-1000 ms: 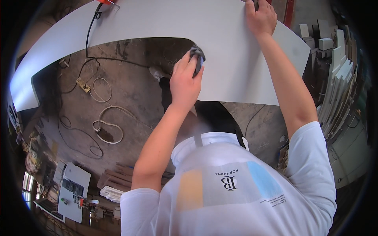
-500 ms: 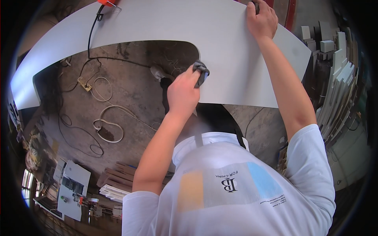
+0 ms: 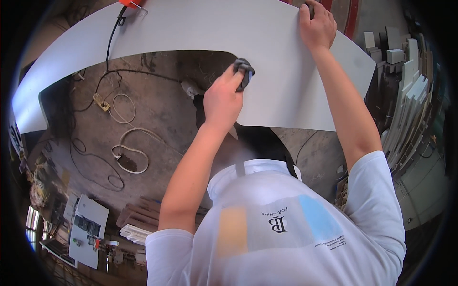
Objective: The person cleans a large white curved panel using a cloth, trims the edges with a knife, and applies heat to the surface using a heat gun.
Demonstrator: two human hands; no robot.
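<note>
A large white panel [image 3: 281,62] with a curved cut-out lies in front of me. My left hand [image 3: 223,100] is closed round a small black-and-blue hand-held piece [image 3: 245,71], whose exact kind I cannot make out. That piece sits against the panel's inner edge, near the rounded corner of the cut-out. On the panel's far right part rests my right hand [image 3: 318,28], its fingers curled round a small dark object [image 3: 311,9] that they mostly hide.
An orange tool [image 3: 130,4] with a black cord lies on the panel's far left part. Cables and a yellowish power strip [image 3: 101,101] are on the floor [image 3: 157,100]. Stacked boards [image 3: 412,95] stand at the right, and more boards [image 3: 138,219] lie lower left.
My left hand has slid a little farther from me along the cut-out edge, carrying the black-and-blue piece toward the rounded corner. My right hand has stayed in place.
</note>
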